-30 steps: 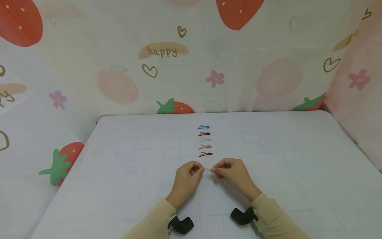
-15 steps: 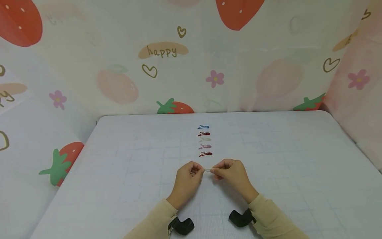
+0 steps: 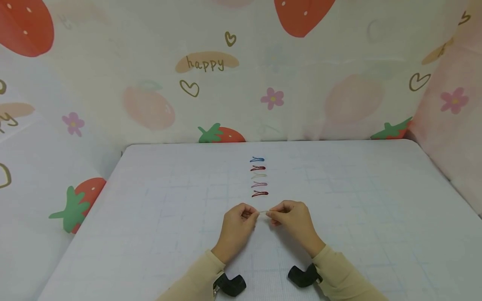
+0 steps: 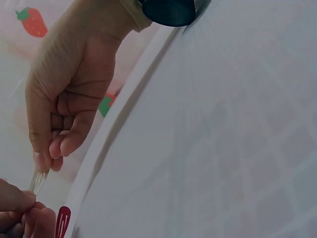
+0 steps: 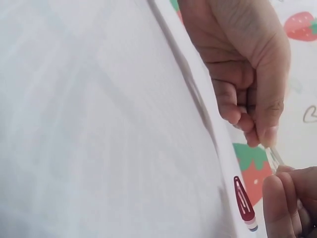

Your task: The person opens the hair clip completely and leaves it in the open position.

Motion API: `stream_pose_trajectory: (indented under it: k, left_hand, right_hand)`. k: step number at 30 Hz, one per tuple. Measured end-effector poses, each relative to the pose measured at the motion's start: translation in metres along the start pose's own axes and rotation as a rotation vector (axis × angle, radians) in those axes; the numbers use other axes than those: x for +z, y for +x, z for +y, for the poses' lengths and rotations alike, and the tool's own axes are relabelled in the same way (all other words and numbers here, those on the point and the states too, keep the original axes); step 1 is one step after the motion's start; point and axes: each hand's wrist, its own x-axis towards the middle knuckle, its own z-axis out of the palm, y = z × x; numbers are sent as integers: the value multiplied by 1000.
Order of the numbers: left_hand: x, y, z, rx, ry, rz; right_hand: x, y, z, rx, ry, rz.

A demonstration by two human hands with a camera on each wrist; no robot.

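A pale cream snap hair clip is held up off the table between both hands. My left hand pinches one end of it between thumb and fingertips. At its other end my right hand pinches it the same way. Most of the clip is covered by the fingers; a short middle stretch shows in both wrist views. Just beyond the hands lies a dark red hair clip, the nearest of a column of clips with their prongs spread apart.
Farther back in that column lie a pink clip, a pale clip, a red clip and a blue clip. The white table meets a strawberry-printed backdrop behind it.
Both hands stay pinched on the hair clip in nearly the same place. Its visible stretch now looks thinner and slightly tilted. The right wrist has shifted slightly left.
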Motion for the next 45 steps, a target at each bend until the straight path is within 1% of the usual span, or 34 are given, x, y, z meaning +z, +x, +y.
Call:
stream_pose_trajectory:
  k: [6,10,15,20,23,26,30,34,36,39,45]
  left_hand:
    - [1,1,0,-47,-38,14]
    - [1,1,0,-54,-33,25]
    - [0,0,2,-27,-49,32]
    - [0,-1,-1,9,-49,17]
    - [0,0,-2,28,-45,3]
    - [1,1,-3,24,-63,-4]
    - [1,1,-4,35,-56,14]
    - [-1,1,-4,58,-11,44]
    - [-2,2,-5,59,5,51]
    - [-3,4,-8,55,33,61]
    - [-5,10,-13,29,41,66]
  right_hand:
    - [-2,1,0,-7,8,1]
    - [-3,1,0,-12,17,-4]
    - [-4,1,-1,7,30,-16]
    - [-4,1,-1,18,24,-39]
    - [-6,2,0,12,9,-31]
    - [-8,4,-1,9,16,-15]
    - [-9,4,-2,25,43,-13]
    - [-10,4,-2,36,64,-25]
    - [-10,4,0,38,75,-39]
    - [-10,6,2,35,63,-56]
    - [-12,13,6,31,24,-51]
